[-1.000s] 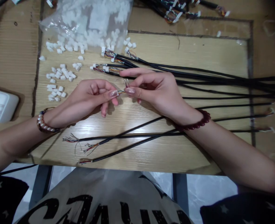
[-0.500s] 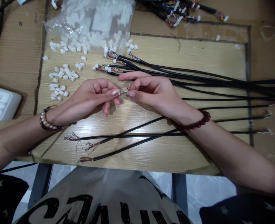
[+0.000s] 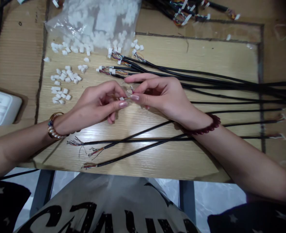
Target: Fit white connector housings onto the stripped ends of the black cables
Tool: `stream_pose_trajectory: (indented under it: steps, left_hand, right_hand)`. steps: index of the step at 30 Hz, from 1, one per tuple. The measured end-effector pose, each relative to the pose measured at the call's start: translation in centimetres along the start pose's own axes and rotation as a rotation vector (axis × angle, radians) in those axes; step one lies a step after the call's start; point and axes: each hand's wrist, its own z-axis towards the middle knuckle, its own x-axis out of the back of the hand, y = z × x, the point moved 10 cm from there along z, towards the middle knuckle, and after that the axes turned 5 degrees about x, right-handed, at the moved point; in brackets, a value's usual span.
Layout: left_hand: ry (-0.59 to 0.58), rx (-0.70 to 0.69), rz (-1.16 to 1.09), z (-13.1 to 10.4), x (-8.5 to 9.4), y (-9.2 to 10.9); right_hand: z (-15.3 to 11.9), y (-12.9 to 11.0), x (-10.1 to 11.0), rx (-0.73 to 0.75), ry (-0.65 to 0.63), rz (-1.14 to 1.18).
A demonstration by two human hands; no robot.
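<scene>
My left hand is closed in a pinch on a small white plug connector, which peeks out above the thumb. Thin coloured wires run from the connector to my right hand. The thumb and index finger of that hand pinch these wires, and a few loose wire ends stick up above the fingertips. The rest of the cable is hidden under the right hand. Both hands are held over the board, fingertips almost meeting.
Loose white connectors lie in small heaps at left, below a clear bag of more. Black cables with connectors stretch rightward. Several cables with bare ends lie nearer me. A white box-like device sits far left.
My left hand has shifted slightly down, its thumb sliding lower so the white connector shows more. Loose wire ends now stand out more above the right fingertips. The cables on the board stay put.
</scene>
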Motion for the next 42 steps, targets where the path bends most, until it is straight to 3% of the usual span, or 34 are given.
stream_pose_trajectory:
  steps: [4, 13, 20, 42]
  left_hand:
    - [-0.044, 0.104, -0.002, 0.2, 0.0, -0.6]
    - [-0.156, 0.225, -0.274, 0.1, -0.9, -1.8]
    - [-0.174, 0.209, -0.289, -0.1, -1.1, -1.8]
    - [-0.189, 0.195, -0.229, 0.0, -1.6, -1.7]
  right_hand:
    - [0.0, 0.0, -0.3, 0.024, -0.050, -0.009]
    - [-0.1, 0.3, -0.9, -0.027, -0.123, 0.002]
    - [-0.3, 0.4, -1.3, -0.090, -0.126, 0.024]
    - [-0.4, 0.4, -1.3, -0.089, -0.096, 0.004]
